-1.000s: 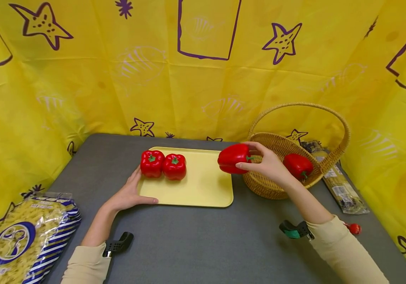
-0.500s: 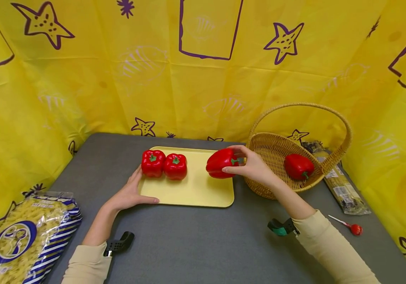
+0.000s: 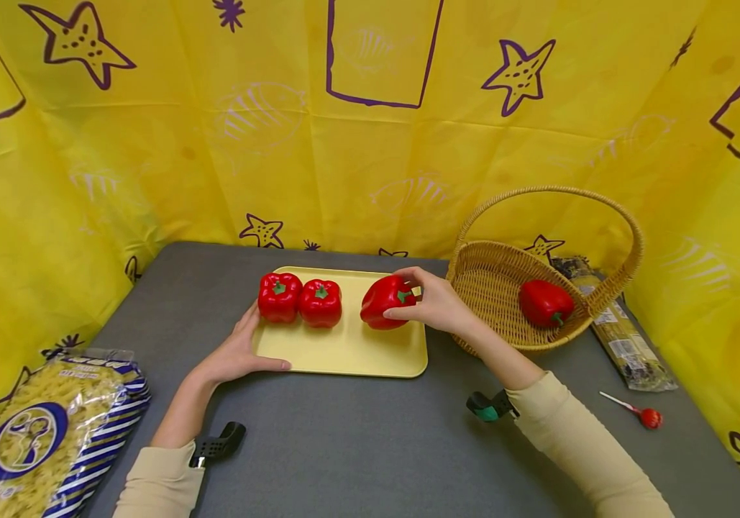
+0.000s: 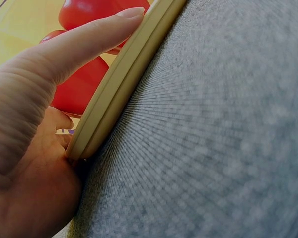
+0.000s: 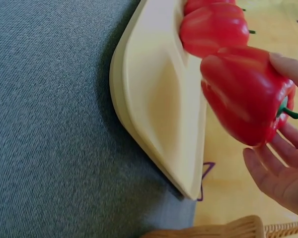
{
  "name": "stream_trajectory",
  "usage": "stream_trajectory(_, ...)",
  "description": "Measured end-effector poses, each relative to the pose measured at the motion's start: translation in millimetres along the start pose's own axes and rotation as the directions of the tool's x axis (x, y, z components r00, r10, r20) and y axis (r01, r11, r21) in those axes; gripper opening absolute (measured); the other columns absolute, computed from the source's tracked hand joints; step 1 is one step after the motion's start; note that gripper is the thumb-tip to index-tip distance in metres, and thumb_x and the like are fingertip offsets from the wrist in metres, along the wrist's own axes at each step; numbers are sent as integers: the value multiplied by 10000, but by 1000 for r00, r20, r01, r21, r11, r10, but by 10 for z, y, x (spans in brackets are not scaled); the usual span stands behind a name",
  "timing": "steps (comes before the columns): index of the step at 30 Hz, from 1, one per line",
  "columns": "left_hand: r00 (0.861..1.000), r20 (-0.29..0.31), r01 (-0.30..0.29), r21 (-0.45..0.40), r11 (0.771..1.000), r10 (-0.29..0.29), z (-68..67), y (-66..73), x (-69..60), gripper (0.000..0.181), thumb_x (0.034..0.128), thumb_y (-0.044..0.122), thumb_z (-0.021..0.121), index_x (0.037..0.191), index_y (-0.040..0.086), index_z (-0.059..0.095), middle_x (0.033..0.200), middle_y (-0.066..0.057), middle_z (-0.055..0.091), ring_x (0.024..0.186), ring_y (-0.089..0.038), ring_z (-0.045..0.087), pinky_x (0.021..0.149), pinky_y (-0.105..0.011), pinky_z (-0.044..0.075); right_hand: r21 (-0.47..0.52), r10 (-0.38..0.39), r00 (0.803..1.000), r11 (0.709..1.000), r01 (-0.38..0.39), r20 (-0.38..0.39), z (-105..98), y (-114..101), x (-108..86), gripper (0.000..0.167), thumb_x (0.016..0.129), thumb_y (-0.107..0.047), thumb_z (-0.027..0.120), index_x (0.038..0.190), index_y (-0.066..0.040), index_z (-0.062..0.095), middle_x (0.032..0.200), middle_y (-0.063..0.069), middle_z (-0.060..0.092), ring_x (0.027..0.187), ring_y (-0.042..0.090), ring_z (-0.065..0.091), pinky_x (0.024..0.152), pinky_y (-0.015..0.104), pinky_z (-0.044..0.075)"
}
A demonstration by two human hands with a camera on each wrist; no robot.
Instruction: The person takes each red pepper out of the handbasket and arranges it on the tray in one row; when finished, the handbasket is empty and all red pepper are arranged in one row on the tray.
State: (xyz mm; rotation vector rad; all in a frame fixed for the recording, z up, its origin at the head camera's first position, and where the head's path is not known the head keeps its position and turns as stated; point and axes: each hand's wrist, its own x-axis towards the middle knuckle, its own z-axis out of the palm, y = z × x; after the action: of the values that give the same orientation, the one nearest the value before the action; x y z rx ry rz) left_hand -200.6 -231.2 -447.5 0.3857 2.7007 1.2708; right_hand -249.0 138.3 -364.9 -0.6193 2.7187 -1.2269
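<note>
A glossy red bell pepper (image 3: 385, 302) is in my right hand (image 3: 434, 301), gripped between thumb and fingers. In the right wrist view the pepper (image 5: 243, 94) is tilted, its green stem toward the palm, and it appears raised above the tray's right part. Two more red peppers, one at the left (image 3: 280, 297) and one beside it (image 3: 321, 303), stand stem-up on the pale yellow tray (image 3: 318, 352). My left hand (image 3: 230, 352) holds the tray's near left corner. In the left wrist view the thumb (image 4: 89, 42) lies along the rim.
Right of the tray stands a wicker basket (image 3: 482, 288) with a tall handle and a red pepper (image 3: 546, 303) inside. Beyond it lies a clear packet (image 3: 628, 349). A red lollipop (image 3: 650, 418) is at the right; a pasta bag (image 3: 52, 439) lies at the left.
My right hand has moved left with the bell pepper, from beside the basket to over the tray's right part. The pepper's stem end has turned upward. The left hand stays put.
</note>
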Motion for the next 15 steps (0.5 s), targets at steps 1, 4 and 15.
stream_trajectory(1, 1000, 1, -1, 0, 1000, 1, 1, -1, 0, 1284, 662, 436, 877, 1580, 182, 16, 1614, -154, -45, 1443, -415, 20, 1077, -700, 111, -12, -6, 1000, 1000, 6, 1, 16, -3, 14, 700, 737, -367, 855, 1310, -113, 543, 1197, 51, 616, 1083, 230, 570, 804, 368, 557)
stream_trajectory(4, 1000, 1, -4, -2, 1000, 4, 1, -3, 1, 1284, 663, 429, 877, 1580, 180, 13, 1613, -161, -47, 1441, -421, 20, 1073, -705, 111, -62, -31, 1000, 998, 31, -2, 63, -16, 51, 701, 736, -367, 855, 1310, -102, 552, 1196, 55, 615, 1075, 228, 573, 820, 367, 550)
stream_trajectory(15, 1000, 7, 12, -1, 1000, -12, -6, 25, -12, 1275, 670, 429, 874, 1579, 168, 19, 1613, -159, -48, 1441, -418, 18, 1070, -708, 114, -198, -85, 996, 977, 85, 7, 229, -123, 166, 710, 746, -376, 843, 1341, -105, 566, 1285, 83, 571, 1156, 259, 514, 950, 452, 463)
